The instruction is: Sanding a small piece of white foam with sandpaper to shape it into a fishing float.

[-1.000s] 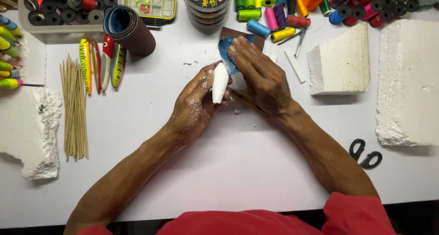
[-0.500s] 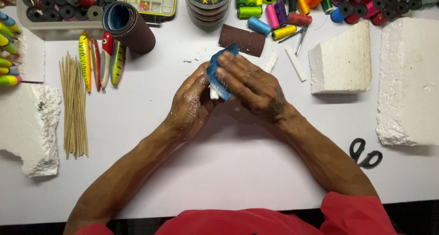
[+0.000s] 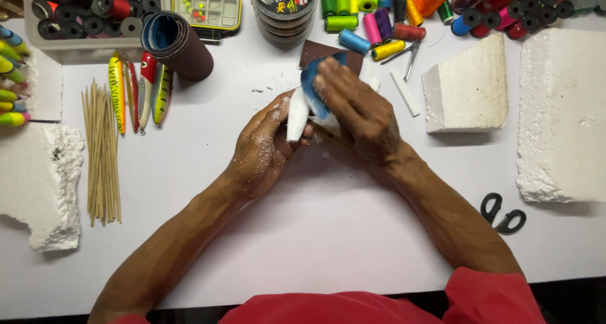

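Observation:
My left hand, dusted with white crumbs, grips a small white foam piece that stands nearly upright between its fingers. My right hand presses a folded sheet of sandpaper, blue on its back, against the upper side of that foam piece. Behind them a brown sandpaper sheet lies flat on the white table.
A sandpaper roll, painted fishing lures and wooden skewers lie at the left. Foam blocks sit right and left. Thread spools, a tackle box and scissors are around.
The right hand has slid the sandpaper back up along the foam piece, away from me, after drawing it down half a second ago. The left hand has stayed in place.

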